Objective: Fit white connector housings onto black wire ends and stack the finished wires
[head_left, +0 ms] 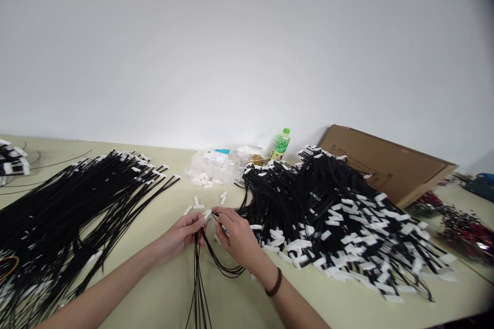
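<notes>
Near the middle of the table, my left hand (190, 230) pinches a white plastic connector (207, 214), with thin black cables (197, 277) hanging below it. My right hand (236, 232) is closed on black cables right beside that connector, its fingertips close to the left ones. A loop of cable (224, 267) curves beneath both hands. Loose white connectors (198, 204) lie on the table just beyond the fingers, two more (223, 197) a little to the right. Exactly how the cable ends meet the connector is hidden by the fingers.
A large bundle of black cables (88, 195) spreads over the left. Heaped cables with white connectors (316, 205) fill the right. Behind are a clear bag of white connectors (214, 165), a green-capped bottle (280, 145) and a cardboard sheet (382, 159). Red-black items (459, 221) sit far right.
</notes>
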The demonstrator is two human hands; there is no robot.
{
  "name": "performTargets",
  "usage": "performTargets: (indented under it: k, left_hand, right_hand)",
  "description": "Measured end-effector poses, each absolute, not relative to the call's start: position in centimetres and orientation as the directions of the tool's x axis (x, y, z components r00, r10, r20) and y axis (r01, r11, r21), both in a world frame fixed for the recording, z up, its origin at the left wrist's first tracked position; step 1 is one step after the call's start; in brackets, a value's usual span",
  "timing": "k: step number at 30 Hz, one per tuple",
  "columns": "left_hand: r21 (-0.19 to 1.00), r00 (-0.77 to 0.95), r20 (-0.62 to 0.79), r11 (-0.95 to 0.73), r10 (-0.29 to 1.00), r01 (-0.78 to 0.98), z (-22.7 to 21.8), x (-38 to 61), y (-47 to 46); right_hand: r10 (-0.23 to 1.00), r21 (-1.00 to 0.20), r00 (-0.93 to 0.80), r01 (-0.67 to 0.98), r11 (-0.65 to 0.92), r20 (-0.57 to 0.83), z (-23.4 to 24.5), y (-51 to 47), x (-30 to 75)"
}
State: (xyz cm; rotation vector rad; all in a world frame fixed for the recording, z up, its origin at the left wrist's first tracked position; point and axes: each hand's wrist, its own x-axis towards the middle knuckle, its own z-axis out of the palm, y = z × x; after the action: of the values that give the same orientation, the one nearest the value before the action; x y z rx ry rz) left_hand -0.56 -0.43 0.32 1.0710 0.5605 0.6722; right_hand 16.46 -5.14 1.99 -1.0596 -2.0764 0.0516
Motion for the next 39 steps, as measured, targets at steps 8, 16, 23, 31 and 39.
performTargets:
  k: [8,16,23,31,39]
  left_hand:
    - [0.921,0.639,-0.086,0.305,0.764,-0.242,0.2,-0.4,-0.5]
    - [0.917,0.629,-0.088,0.309,0.772,-0.251,0.4,-0.3,-0.7]
    - [0.935,0.628,-0.091,0.284,0.773,-0.214,0.1,-0.3,-0.6]
    - [0.949,0.656,-0.083,0.261,0.750,-0.179,0.6,-0.4,-0.8]
    - [0.954,0.661,-0.072,0.245,0.747,-0.172,0.6,-0.5,-0.8]
  right_hand:
    - [0.666,-0.385,-0.231,0.665,0.640,0.709,1.2,-5.1,15.7]
    - [0.676,-0.395,-0.195,0.684,0.612,0.710,0.8,-4.8,15.5]
    - [0.735,-0.509,-0.134,0.639,0.577,0.665,0.9,-4.8,15.6]
    - [0.769,-0.585,-0.194,0.544,0.601,0.610,1.2,-4.8,15.8]
    - [0.754,-0.596,-0.200,0.502,0.627,0.625,1.6,-5.0,15.6]
